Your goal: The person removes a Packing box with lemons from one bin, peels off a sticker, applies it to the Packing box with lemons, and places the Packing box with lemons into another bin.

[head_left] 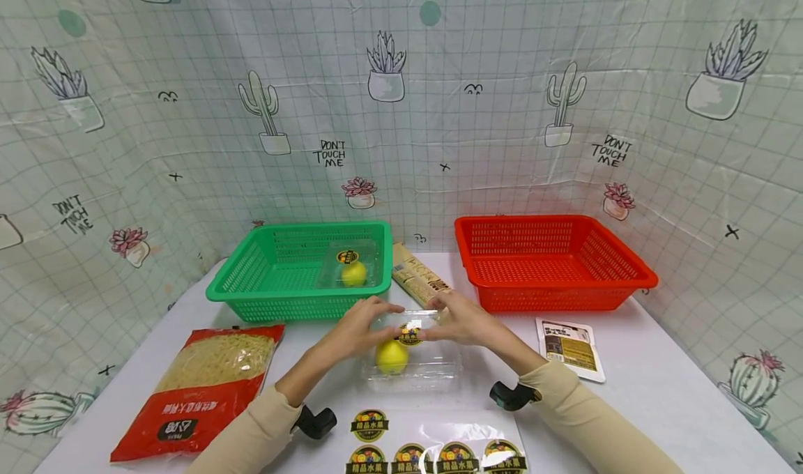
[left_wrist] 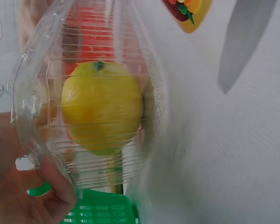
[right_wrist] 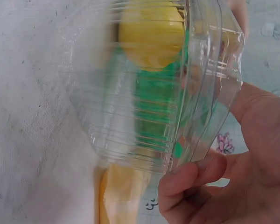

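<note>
A clear plastic clamshell box (head_left: 436, 371) stands in the middle of the table, with a yellow round fruit (head_left: 392, 357) inside at its left. On the lid is a black and gold fruit sticker (head_left: 409, 335). My left hand (head_left: 360, 329) grips the box's left side, thumb by the sticker and fingers toward the far edge. From the other side my right hand (head_left: 465, 319) holds it the same way, its thumb also by the sticker. In the right wrist view, curled fingers (right_wrist: 177, 182) hold the box's rim. A sheet of the same stickers (head_left: 439, 429) lies in front.
At back left, a green basket (head_left: 301, 308) holds another clear box (head_left: 329, 268) with yellow fruit. A red basket (head_left: 546, 298) stands at back right. Around are a red pasta bag (head_left: 203, 387), a long tan packet (head_left: 417, 275) and a white-edged pouch (head_left: 569, 348).
</note>
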